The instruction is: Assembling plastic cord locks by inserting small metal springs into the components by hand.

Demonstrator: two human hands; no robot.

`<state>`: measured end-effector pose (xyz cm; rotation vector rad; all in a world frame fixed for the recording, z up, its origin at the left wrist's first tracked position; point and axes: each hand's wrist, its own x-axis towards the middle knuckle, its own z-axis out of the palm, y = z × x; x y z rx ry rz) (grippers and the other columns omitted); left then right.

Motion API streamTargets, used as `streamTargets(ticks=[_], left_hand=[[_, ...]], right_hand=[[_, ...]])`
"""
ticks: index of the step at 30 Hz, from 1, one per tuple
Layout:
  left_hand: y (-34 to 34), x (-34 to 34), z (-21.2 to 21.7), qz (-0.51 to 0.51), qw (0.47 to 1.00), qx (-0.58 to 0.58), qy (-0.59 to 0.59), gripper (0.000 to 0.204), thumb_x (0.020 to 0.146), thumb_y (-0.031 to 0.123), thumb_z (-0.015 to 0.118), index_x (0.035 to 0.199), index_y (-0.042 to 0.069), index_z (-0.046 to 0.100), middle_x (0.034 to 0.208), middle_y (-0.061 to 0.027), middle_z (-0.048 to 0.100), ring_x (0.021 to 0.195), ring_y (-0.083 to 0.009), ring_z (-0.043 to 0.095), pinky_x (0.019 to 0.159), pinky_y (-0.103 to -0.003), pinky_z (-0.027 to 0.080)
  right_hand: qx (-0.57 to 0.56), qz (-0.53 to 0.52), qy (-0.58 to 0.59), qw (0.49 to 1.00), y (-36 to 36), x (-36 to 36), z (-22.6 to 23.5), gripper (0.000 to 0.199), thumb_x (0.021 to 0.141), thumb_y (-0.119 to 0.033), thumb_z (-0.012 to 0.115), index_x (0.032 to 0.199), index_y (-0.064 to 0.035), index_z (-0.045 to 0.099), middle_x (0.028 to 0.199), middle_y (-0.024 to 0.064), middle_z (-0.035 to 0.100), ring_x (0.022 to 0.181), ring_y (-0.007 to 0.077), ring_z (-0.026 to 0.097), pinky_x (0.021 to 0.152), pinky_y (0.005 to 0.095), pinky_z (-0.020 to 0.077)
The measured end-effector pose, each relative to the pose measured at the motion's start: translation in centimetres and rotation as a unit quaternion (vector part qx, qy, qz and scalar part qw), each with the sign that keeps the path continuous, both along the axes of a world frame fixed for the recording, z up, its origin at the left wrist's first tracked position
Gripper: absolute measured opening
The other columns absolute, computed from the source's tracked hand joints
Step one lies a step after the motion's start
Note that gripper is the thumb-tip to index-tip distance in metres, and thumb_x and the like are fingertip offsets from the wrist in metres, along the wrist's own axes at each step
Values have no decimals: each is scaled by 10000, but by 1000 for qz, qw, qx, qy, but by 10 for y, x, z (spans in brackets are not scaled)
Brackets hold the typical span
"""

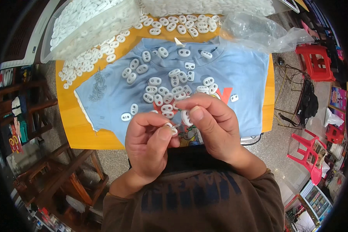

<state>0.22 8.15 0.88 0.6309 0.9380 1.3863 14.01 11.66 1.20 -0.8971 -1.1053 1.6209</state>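
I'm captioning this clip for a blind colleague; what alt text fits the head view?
Two bare hands, left hand and right hand, pinch a small white oval two-hole piece over a light blue T-shirt strewn with similar pieces on a yellow table.

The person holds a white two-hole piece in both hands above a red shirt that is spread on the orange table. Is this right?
Not quite. The head view shows the shirt is light blue, not red. The rest stands: both hands, left and right, hold a white two-hole piece above the orange table.
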Motion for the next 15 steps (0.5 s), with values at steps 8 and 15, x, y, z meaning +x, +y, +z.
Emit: streamTargets(ticks=[8,15], left_hand=[[0,-4,3,-9,1000,-14,21,139,815,15,559,931,33,483,796,-53,555,611,-82,525,550,-195,451],[-1,-5,1,-12,999,-4,42,134,811,-12,563,914,28,487,795,-40,550,617,-70,531,561,-184,456]], right_hand=[[30,56,-29,998,4,5,3,182,902,-112,489,1019,-5,578,854,44,560,730,111,530,706,247,411],[93,53,-97,990,9,7,4,160,871,-105,523,982,-18,598,779,61,568,714,163,539,680,279,402]])
